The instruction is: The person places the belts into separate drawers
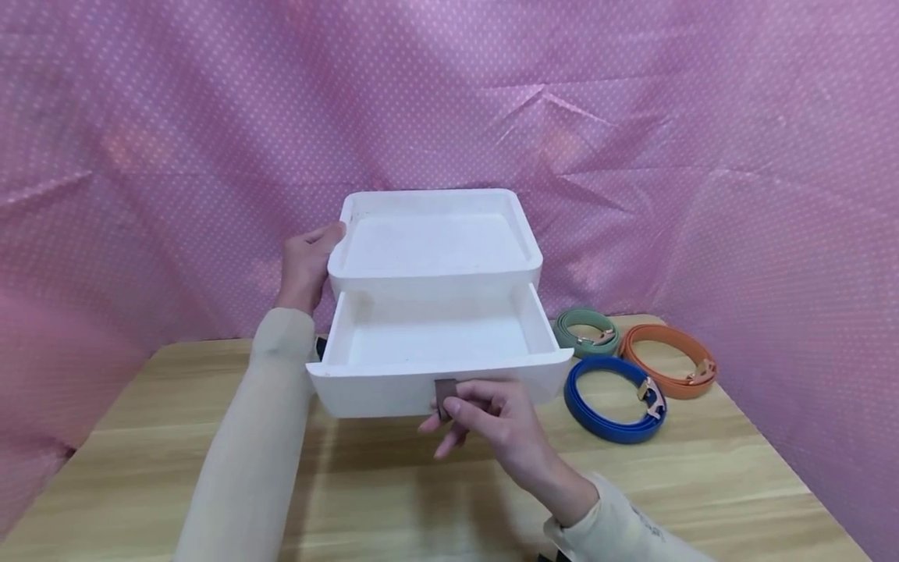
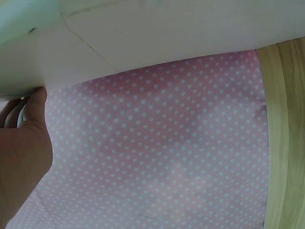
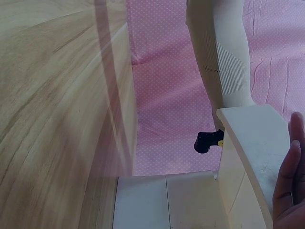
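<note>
A white storage box [image 1: 435, 242] with a shallow tray-like top is in the middle of the head view. Its drawer [image 1: 379, 394] is pulled out towards me, and the inside is bare. My left hand [image 1: 307, 261] holds the box by its left side, thumb on the upper edge; the left wrist view shows its fingers against the box's lower edge. With thumb and fingers, my right hand [image 1: 499, 421] pinches a brown pull tab [image 1: 445, 389] at the centre of the drawer front. The right wrist view catches part of this hand beside the drawer front.
Right of the box lie three coiled belts with metal buckles: green [image 1: 564, 332], orange [image 1: 667, 333] and blue [image 1: 618, 432]. They rest on a wood-grain table [image 1: 702, 484]. A pink dotted cloth [image 1: 449, 94] hangs behind and along both sides.
</note>
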Tool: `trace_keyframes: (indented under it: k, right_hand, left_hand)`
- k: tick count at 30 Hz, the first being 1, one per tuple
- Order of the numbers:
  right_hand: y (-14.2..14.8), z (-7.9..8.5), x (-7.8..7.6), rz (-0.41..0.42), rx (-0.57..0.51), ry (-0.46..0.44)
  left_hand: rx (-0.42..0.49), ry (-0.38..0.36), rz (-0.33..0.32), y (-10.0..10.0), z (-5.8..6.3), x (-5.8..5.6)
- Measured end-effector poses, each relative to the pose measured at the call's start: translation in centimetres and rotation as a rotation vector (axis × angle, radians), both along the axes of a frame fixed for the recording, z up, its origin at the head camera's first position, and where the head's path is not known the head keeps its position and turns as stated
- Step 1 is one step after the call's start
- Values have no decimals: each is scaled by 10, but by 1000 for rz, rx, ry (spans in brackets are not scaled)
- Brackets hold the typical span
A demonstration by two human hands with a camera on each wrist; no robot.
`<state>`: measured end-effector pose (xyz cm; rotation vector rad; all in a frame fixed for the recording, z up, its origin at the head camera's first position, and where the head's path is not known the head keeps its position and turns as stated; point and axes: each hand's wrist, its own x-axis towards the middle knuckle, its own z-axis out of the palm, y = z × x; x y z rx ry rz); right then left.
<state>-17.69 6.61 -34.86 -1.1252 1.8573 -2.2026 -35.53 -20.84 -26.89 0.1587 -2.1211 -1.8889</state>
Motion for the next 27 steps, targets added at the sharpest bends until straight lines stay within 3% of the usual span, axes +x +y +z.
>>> trace_keyframes:
  k: [16, 27]
  right_hand:
    - [8, -4, 9, 4, 32, -34]
    - [10, -8, 12, 46, -7, 1]
  left_hand:
    - [-4, 27, 27, 5, -9, 7]
    - [-23, 41, 45, 4, -7, 14]
